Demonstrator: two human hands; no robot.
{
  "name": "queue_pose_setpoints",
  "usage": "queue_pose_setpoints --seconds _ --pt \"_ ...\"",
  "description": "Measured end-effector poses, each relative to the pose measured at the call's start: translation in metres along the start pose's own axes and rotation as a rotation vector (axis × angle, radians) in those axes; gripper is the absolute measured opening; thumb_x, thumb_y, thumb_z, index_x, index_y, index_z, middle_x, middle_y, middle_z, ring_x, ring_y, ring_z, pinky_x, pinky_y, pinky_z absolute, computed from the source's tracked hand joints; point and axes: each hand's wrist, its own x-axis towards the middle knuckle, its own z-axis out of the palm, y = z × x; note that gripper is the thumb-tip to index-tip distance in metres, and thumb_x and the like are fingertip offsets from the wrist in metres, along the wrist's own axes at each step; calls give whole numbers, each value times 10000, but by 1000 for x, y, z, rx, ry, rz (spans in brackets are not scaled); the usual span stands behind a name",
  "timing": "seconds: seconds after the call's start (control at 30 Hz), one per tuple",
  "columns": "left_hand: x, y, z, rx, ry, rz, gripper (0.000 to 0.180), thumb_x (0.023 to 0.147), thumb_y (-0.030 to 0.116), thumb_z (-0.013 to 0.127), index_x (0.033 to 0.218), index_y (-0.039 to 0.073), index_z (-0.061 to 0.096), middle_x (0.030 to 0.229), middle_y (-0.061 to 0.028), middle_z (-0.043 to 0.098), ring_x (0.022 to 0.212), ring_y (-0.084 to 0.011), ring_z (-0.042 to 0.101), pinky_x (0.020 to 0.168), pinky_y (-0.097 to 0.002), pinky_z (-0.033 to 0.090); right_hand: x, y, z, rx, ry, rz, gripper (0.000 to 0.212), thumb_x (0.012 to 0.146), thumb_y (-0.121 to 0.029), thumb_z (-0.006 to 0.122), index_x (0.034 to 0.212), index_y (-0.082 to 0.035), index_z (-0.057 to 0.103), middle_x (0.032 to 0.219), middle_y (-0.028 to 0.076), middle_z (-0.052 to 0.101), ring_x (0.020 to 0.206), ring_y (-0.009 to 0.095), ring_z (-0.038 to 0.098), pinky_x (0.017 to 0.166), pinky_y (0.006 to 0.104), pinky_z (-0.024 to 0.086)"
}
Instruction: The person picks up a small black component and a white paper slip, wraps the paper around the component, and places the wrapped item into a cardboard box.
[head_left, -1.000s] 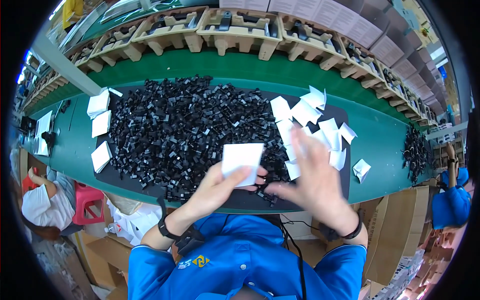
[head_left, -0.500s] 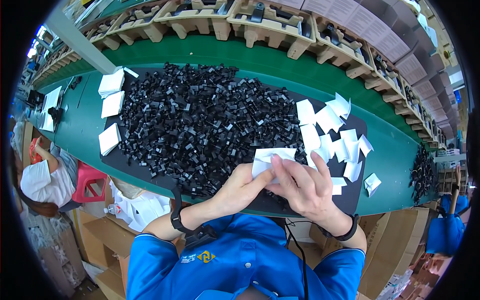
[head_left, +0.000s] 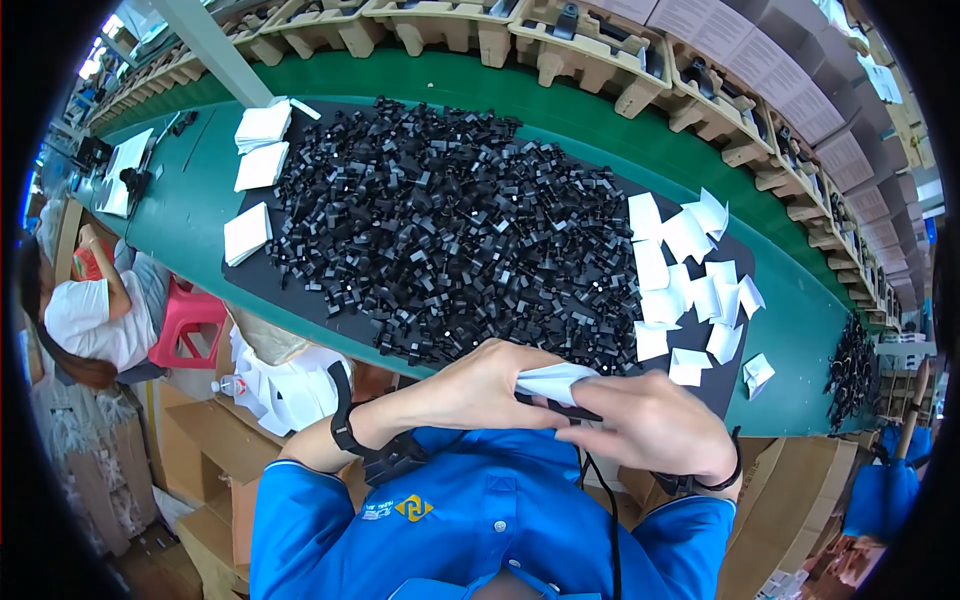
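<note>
A folded piece of white paper point(head_left: 553, 382) is held in front of my chest, at the near edge of the table. My left hand point(head_left: 482, 392) is closed on its left side, thumb and fingers pinching it. At the paper's right edge, my right hand point(head_left: 650, 418) grips with curled fingers, somewhat smeared by motion. Whether anything lies inside the fold is hidden. Just beyond my hands spreads a large heap of small black plastic parts point(head_left: 450, 230) on a dark mat point(head_left: 345, 325).
Loose white sheets point(head_left: 690, 235) lie right of the heap, with a folded white packet point(head_left: 757, 374) beyond them. Paper stacks point(head_left: 262, 124) stand left. Cardboard trays point(head_left: 590, 50) line the far side. A person point(head_left: 95, 310) sits at left near a red stool point(head_left: 190, 320).
Both hands have come lower and closer to my body with the paper. The paper is now tilted and more folded, its flat face less visible. The whole view has shifted slightly.
</note>
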Motion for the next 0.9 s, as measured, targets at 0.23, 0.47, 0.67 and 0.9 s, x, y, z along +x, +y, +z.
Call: queue_pose_setpoints --seconds 0.23,0.47,0.67,0.9 --pt "-26 -8 -11 153 79 -120 301 724 109 723 1009 32 664 837 -108 679 802 -174 666 730 -290 506 25 5 -9 79 -158 -49 192 808 -160 660 912 1 657 786 129 639 611 269 628 552 343 501" --pt "-38 -4 -33 -90 366 -68 252 692 5 759 929 11 674 886 -79 682 827 -136 650 750 -264 507 98 88 1 -560 567 164 189 821 -184 670 881 -5 673 718 108 637 612 213 644 548 325 485" --pt "-35 -15 -43 -145 451 -46 265 689 -45 756 937 -4 672 896 -83 678 834 -128 647 751 -249 515 116 90 -14 2 254 445 158 809 -147 684 891 -12 682 624 79 622 572 135 643 473 268 466" --pt "-24 -7 -49 -235 416 -183 253 704 -35 747 943 -7 671 904 -82 681 833 -128 650 745 -256 526 93 85 -15 94 444 273 151 814 -94 669 925 6 692 674 76 647 566 136 644 446 231 462"
